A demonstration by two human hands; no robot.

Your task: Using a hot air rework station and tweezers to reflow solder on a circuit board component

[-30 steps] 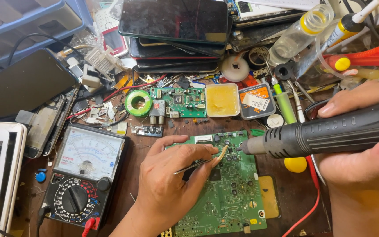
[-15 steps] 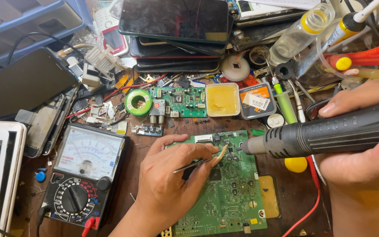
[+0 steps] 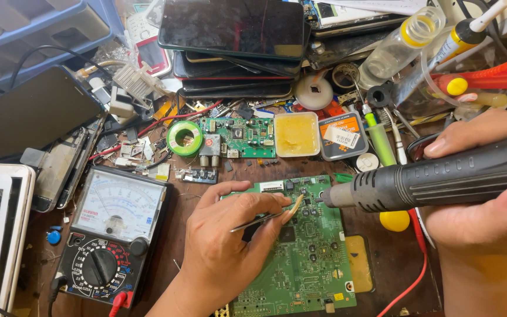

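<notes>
Matt black plastic hot-air gun (image 3: 441, 179) (ribbed grip), glossy green circuit board (image 3: 306, 252).

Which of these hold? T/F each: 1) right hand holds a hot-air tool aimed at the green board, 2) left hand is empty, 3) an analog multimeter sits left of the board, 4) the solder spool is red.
1. True: the right hand holds the black hot-air tool, nozzle toward the large green circuit board.
2. False: the left hand holds tweezers over the board.
3. True: the analog multimeter lies left of the board.
4. False: the solder spool is green.
</notes>
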